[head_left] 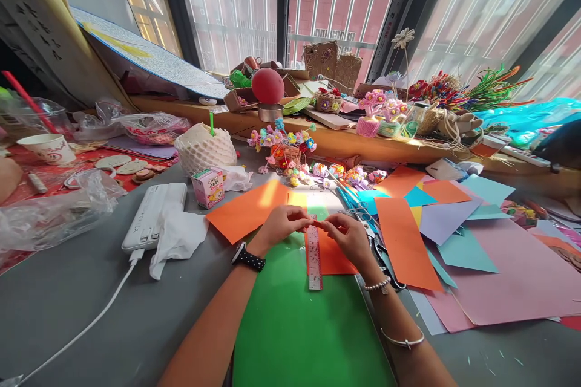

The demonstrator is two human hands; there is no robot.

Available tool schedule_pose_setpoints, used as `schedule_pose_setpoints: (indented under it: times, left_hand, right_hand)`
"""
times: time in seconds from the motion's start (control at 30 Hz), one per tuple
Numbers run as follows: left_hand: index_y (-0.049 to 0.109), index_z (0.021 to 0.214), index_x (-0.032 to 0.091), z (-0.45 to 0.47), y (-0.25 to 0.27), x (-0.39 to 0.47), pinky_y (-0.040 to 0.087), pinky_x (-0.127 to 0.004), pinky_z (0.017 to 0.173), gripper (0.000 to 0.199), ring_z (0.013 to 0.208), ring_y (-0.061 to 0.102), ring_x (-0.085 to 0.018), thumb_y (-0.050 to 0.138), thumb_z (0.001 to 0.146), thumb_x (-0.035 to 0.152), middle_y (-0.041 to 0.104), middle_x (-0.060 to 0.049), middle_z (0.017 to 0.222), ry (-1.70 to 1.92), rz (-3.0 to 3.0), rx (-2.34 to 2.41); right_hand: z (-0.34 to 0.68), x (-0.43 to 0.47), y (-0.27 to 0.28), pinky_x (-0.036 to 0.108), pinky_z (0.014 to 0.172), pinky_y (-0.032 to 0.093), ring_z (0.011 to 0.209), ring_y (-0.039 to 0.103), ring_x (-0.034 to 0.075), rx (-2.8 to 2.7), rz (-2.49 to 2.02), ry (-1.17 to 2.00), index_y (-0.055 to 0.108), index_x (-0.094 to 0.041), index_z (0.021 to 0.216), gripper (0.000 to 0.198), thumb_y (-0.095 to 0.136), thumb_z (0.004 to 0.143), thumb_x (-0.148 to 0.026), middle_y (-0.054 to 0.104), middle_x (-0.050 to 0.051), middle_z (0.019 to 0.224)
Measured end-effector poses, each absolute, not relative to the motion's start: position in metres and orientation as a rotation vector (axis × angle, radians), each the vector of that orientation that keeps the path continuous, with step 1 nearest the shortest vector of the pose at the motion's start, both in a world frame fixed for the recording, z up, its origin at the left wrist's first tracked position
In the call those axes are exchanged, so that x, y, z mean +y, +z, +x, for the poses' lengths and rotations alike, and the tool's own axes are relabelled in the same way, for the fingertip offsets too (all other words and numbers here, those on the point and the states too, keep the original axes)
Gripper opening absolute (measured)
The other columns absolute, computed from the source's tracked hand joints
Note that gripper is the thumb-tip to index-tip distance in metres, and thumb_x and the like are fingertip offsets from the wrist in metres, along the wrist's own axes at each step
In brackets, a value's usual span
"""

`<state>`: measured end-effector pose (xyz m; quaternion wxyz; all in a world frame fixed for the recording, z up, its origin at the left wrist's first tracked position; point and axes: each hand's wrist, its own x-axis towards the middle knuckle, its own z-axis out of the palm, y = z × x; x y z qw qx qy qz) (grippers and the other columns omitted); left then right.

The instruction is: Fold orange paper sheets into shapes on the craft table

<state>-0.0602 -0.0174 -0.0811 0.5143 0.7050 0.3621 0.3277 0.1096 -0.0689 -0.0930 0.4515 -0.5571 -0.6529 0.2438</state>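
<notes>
My left hand [285, 225] and my right hand [348, 238] meet over the green board [308, 326]. Between their pinched fingertips is a small piece of orange paper [318, 224], partly hidden by the fingers. A clear ruler with pink markings [315, 260] lies on the board just below the hands. Under the ruler and to its right is an orange sheet [338, 257]. Close to my right hand lie black-handled scissors [385, 260], partly covered by another orange sheet [406, 245]. A larger orange sheet [247, 211] lies beyond my left hand.
Coloured paper sheets [512, 272] overlap on the right. At left are a white power bank [154, 217] with a cable, a crumpled tissue [177, 242] and a small pink box [207, 187]. Paper flowers [284, 148] and a netted coconut [204, 148] stand before the cluttered window ledge [331, 131].
</notes>
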Motion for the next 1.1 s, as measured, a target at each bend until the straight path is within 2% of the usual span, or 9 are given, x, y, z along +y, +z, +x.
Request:
schedule_pose_setpoints:
  times: [0.13, 0.3, 0.5, 0.8, 1.1]
  left_hand:
    - [0.06, 0.066, 0.012, -0.0582, -0.0812, -0.0169, 0.047, -0.023, 0.06, 0.026, 0.061, 0.059, -0.013, 0.065, 0.063, 0.038, 0.06, -0.002, 0.063, 0.798, 1.631, 0.855]
    - [0.058, 0.078, 0.011, -0.0546, -0.0801, -0.017, 0.05, -0.028, 0.063, 0.038, 0.06, 0.061, -0.014, 0.062, 0.064, 0.046, 0.064, -0.005, 0.067, 0.765, 1.4, 0.888]
    - [0.059, 0.075, 0.011, -0.0555, -0.0808, -0.018, 0.05, -0.029, 0.07, 0.031, 0.069, 0.062, -0.015, 0.07, 0.058, 0.035, 0.064, -0.004, 0.071, 0.826, 1.389, 0.801]
    - [0.062, 0.081, 0.012, -0.0572, -0.0851, -0.0165, 0.049, -0.028, 0.068, 0.029, 0.071, 0.061, -0.015, 0.067, 0.062, 0.033, 0.064, -0.005, 0.075, 0.738, 1.499, 0.768]
    - [0.063, 0.065, 0.013, -0.0555, -0.0805, -0.0193, 0.049, -0.022, 0.058, 0.02, 0.055, 0.06, -0.012, 0.07, 0.056, 0.029, 0.063, 0.0, 0.058, 0.748, 1.441, 0.921]
  right_hand:
    - [0.1093, -0.0691, -0.0929, 0.027, 0.058, 0.045, 0.062, 0.056, 0.016, -1.612, -1.341, 0.519, 0.059, -0.02, 0.068, 0.02, 0.051, 0.076, -0.036, 0.061, 0.003, 0.067]
    - [0.1039, -0.0731, -0.0901, 0.029, 0.061, 0.047, 0.065, 0.056, 0.016, -1.615, -1.306, 0.352, 0.06, -0.021, 0.073, 0.018, 0.048, 0.079, -0.033, 0.06, 0.004, 0.072]
    - [0.1033, -0.0725, -0.09, 0.028, 0.059, 0.048, 0.069, 0.058, 0.016, -1.636, -1.272, 0.47, 0.061, -0.021, 0.075, 0.018, 0.052, 0.077, -0.036, 0.062, 0.004, 0.076]
    - [0.103, -0.0706, -0.0948, 0.027, 0.053, 0.044, 0.057, 0.056, 0.016, -1.672, -1.35, 0.526, 0.062, -0.021, 0.073, 0.021, 0.049, 0.077, -0.038, 0.064, 0.002, 0.065]
    - [0.1025, -0.0689, -0.0976, 0.028, 0.055, 0.045, 0.058, 0.057, 0.016, -1.699, -1.346, 0.613, 0.062, -0.022, 0.075, 0.013, 0.053, 0.075, -0.031, 0.064, 0.002, 0.066]
